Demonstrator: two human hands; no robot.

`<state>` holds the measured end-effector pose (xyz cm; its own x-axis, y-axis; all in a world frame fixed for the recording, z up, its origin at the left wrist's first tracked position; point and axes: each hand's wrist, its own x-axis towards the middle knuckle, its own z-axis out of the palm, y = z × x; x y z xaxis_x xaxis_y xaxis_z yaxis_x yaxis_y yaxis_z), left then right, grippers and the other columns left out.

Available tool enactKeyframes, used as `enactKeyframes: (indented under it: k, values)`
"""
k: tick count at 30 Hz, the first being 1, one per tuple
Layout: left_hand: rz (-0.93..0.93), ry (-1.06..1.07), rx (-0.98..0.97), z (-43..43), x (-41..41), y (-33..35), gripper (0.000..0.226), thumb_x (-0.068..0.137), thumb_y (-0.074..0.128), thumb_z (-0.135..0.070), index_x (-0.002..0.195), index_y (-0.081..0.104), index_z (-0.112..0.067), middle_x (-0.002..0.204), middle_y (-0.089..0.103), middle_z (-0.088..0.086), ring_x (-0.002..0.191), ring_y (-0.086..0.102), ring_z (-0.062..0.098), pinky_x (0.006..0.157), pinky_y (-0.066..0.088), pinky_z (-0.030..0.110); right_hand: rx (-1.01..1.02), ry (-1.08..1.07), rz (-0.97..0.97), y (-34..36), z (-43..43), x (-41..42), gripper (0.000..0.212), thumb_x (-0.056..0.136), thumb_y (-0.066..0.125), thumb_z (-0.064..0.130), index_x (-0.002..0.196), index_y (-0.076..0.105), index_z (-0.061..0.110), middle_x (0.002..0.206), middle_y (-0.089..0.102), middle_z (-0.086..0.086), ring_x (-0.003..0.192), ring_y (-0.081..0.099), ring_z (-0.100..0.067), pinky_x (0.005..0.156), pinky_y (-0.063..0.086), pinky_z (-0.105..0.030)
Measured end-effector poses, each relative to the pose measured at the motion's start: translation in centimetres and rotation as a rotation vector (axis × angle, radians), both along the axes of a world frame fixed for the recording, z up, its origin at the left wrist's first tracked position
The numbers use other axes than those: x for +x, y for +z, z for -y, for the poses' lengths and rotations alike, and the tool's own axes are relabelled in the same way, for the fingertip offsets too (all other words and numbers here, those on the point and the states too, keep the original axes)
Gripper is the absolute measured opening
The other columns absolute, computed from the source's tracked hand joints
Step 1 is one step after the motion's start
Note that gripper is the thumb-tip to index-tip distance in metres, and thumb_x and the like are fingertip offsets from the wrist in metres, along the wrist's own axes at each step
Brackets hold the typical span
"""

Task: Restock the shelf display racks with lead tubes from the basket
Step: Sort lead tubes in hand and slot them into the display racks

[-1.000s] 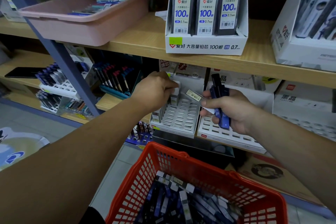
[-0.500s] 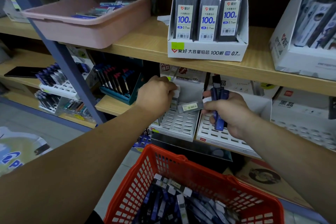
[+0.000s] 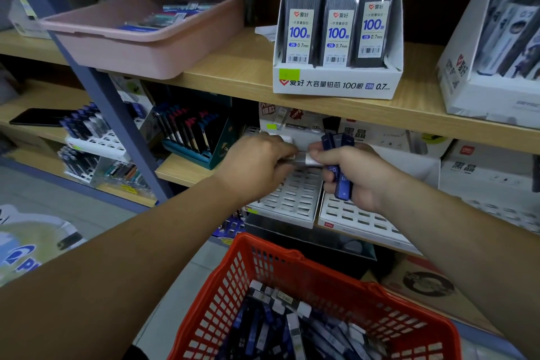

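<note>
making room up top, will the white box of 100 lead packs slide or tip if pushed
Probably slides: the white box sits flat on the wooden shelf. Its tall packs rise well above the low front wall, so they might lean. Looks like light cardboard.

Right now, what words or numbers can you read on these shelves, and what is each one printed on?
"爱好", "100", "2B 0.7mm": three clear hanging lead packs.
"爱好 大容量铅芯 100根 2B 0.7mm": white cardboard display box, front.
"黑晶": two white cardboard boxes lower down.
"BH": blue plastic lead tubes in the right hand and in the red plastic basket.
Too blurred: barcodes, small print, the pink plastic tray's contents.
</note>
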<state>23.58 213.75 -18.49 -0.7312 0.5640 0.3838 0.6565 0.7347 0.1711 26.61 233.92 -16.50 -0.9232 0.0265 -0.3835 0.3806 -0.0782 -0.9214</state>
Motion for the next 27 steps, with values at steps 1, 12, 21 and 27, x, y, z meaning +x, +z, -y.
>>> enactKeyframes:
  k: [1,12,21,27]
  values:
    - [0.013,0.022,0.02,0.2,-0.1,0.0,0.029,0.092,0.064,-0.039,0.114,0.077,-0.026,0.103,0.074,0.001,0.098,0.065,0.028,0.082,0.054,0.045,0.01,0.025,-0.018,0.1,-0.1,0.0,0.018,0.09,0.078,0.014,0.107,0.076,0.014,0.073,0.068,0.001,0.05,0.048,-0.012,0.047,0.045,-0.025]
    - [0.289,0.12,0.298,1.1,0.2,0.1,0.026,0.097,0.061,-0.035,0.119,0.073,-0.034,0.113,0.07,-0.014,0.116,0.059,0.016,0.103,0.046,0.052,0.297,-0.113,-0.269,-0.1,0.9,-1.2,0.007,0.093,0.076,0.02,0.1,0.074,0.019,0.073,0.063,-0.006,0.058,0.054,-0.018,0.058,0.049,-0.03]
    - [0.352,0.165,0.307,4.1,0.5,-1.9,0.04,0.1,0.064,-0.028,0.137,0.063,-0.013,0.14,0.059,-0.003,0.13,0.053,0.012,0.106,0.039,0.02,0.602,0.01,-0.411,-1.7,3.2,-3.1,0.014,0.093,0.075,0.022,0.103,0.066,0.026,0.104,0.07,0.001,0.103,0.065,-0.024,0.088,0.045,-0.025]
    - [0.39,0.146,0.367,4.5,0.3,-2.4,0.041,0.1,0.065,-0.029,0.139,0.062,-0.017,0.14,0.058,-0.007,0.126,0.053,0.005,0.095,0.035,0.004,0.802,0.113,-0.533,-2.7,4.1,-3.3,0.022,0.093,0.075,0.023,0.114,0.071,0.02,0.1,0.067,-0.001,0.099,0.064,-0.026,0.085,0.053,-0.032]
